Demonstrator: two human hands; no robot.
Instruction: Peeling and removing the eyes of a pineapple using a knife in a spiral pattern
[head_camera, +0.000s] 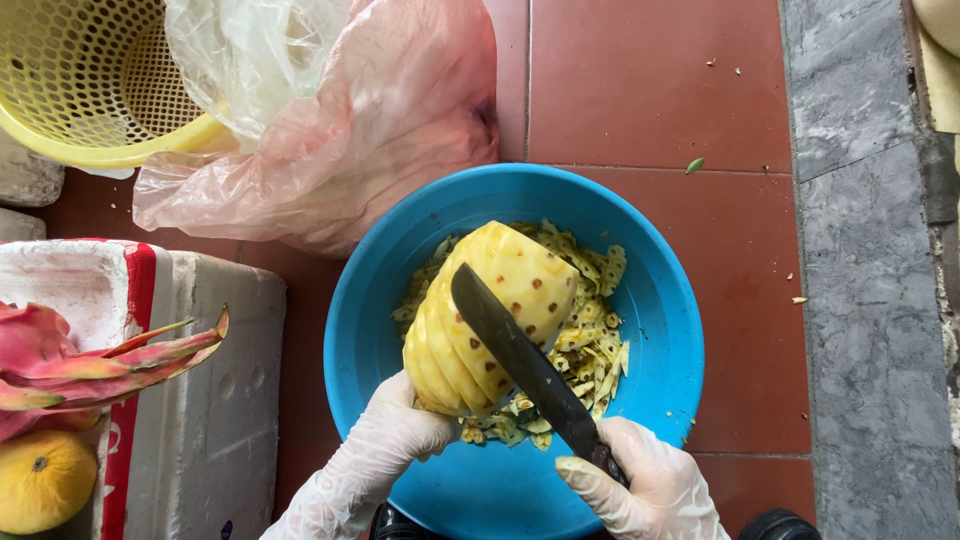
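A peeled yellow pineapple (505, 300) with brown eyes is held over a blue plastic basin (660, 340). My left hand (385, 445), in a thin clear glove, grips the pineapple's near end from below. My right hand (650, 485), also gloved, is closed on the handle of a dark knife (515, 355). The blade lies diagonally across the pineapple's side, its tip near the upper left of the fruit. Pineapple peel scraps (590, 350) cover the bottom of the basin.
A yellow perforated basket (85, 85) and crumpled plastic bags (350, 120) lie at the upper left. A white foam box (215, 400) at the left holds dragon fruit (60, 365) and a yellow-orange fruit (40, 480). Red floor tiles (660, 90) and a grey stone strip (870, 300) lie to the right.
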